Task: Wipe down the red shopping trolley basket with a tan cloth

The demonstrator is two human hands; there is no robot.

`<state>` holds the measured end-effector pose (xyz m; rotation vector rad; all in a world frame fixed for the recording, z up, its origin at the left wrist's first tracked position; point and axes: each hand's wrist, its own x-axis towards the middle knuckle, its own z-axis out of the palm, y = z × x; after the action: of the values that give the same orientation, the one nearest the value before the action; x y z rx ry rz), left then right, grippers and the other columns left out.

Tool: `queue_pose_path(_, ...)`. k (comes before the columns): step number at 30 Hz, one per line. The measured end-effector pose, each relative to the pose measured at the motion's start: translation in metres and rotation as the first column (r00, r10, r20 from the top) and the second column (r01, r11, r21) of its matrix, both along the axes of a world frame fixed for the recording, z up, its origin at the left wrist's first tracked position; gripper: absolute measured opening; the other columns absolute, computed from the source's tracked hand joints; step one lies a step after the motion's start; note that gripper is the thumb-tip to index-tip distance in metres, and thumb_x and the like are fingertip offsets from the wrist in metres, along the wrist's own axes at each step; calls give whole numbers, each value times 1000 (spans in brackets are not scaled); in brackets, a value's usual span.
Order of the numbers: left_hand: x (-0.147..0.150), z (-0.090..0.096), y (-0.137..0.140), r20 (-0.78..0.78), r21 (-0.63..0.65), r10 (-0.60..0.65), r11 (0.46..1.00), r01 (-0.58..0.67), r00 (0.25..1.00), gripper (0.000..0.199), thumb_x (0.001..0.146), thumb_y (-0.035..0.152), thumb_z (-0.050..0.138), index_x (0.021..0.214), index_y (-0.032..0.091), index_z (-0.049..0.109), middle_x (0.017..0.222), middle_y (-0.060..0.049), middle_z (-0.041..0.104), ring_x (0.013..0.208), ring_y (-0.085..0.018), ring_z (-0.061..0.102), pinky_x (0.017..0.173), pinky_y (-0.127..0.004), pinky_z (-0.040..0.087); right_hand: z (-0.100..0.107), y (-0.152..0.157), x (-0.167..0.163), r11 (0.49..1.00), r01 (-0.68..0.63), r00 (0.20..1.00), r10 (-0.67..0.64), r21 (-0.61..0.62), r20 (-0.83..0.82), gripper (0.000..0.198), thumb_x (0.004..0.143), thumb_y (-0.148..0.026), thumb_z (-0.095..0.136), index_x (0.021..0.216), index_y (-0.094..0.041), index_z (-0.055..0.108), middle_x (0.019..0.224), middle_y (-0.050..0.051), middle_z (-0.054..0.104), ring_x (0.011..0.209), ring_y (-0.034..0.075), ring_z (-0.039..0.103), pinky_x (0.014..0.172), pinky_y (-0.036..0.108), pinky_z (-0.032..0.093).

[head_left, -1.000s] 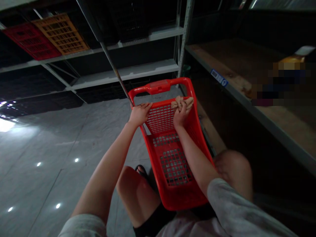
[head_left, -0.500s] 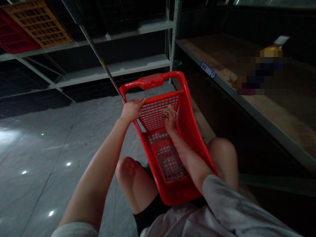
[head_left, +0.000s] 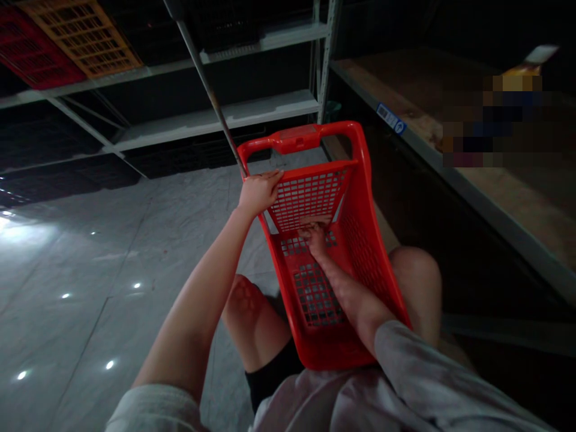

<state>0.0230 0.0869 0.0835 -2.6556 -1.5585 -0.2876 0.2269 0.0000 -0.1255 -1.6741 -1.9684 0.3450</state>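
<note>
A red plastic shopping basket (head_left: 294,321) stands tilted between my knees, its mesh sides and floor facing me. My left hand (head_left: 260,192) is closed over the upper left rim, fingers lying along the edge of the mesh panel (head_left: 310,189). Inside the basket, my right hand (head_left: 317,240) presses a tan, crumpled cloth (head_left: 315,221) against the foot of that panel; its fingers are partly hidden. From the basket's upper left corner a thin metal pull rod (head_left: 216,105) runs up to a dark grip.
White metal shelving (head_left: 270,114) stands ahead, holding a yellow crate (head_left: 90,36) and a red crate (head_left: 33,45). At right is a wooden-topped shelf (head_left: 490,198) with a blue label (head_left: 391,119) and a blurred-out item. Grey tiles (head_left: 112,258) cover the floor.
My right hand has slid down the panel with the cloth, toward the basket floor. The left hand keeps its hold; the whole view has shifted slightly.
</note>
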Motion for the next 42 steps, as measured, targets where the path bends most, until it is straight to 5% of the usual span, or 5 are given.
queue_pose_path(10, 10, 2, -5, -19, -4, -1, 1000, 0, 1000, 63, 99, 11, 51, 159, 25, 61, 160, -6, 64, 143, -24, 67, 119, -43, 57, 83, 77, -32, 948, 241, 959, -201, 207, -198, 69, 91, -5, 32, 147, -21, 70, 161, 14, 55, 159, 26, 45, 131, 49, 43)
queue_pose_path(20, 8, -1, -2, 31, -15, 18, 1000, -17, 999, 68, 96, 6, 53, 160, 28, 60, 161, -4, 63, 145, -23, 65, 122, -41, 55, -7, 22, -34, 998, 28, 972, -14, 56, -234, 47, 95, -7, 40, 119, -14, 79, 113, 19, 78, 118, 31, 74, 111, 47, 60)
queue_pose_path(30, -8, -36, -33, 450, 146, 147, 961, -235, 881, 48, 104, 11, 46, 143, 23, 70, 152, -7, 71, 157, -24, 52, 136, -53, 38, 83, 92, -80, 927, 57, 893, 119, 371, -434, 41, 104, -12, 53, 139, -24, 70, 157, 12, 60, 153, 31, 52, 129, 57, 44)
queue_pose_path(35, -22, -59, -48, 586, 120, 145, 957, -263, 797, 57, 103, 10, 41, 154, 27, 62, 163, -5, 61, 166, -24, 37, 140, -57, 30, 40, 58, -82, 965, -92, 932, 170, 246, -319, 21, 104, -20, 63, 118, -30, 75, 153, 3, 68, 157, 33, 44, 129, 69, 36)
queue_pose_path(42, -28, -62, -47, 586, 175, 125, 945, -275, 801, 59, 100, 6, 39, 149, 25, 67, 157, -4, 67, 166, -22, 38, 141, -54, 29, -16, 19, -82, 958, -272, 939, 285, 92, -195, 22, 104, -14, 60, 109, -28, 75, 131, 2, 78, 126, 27, 63, 115, 48, 54)
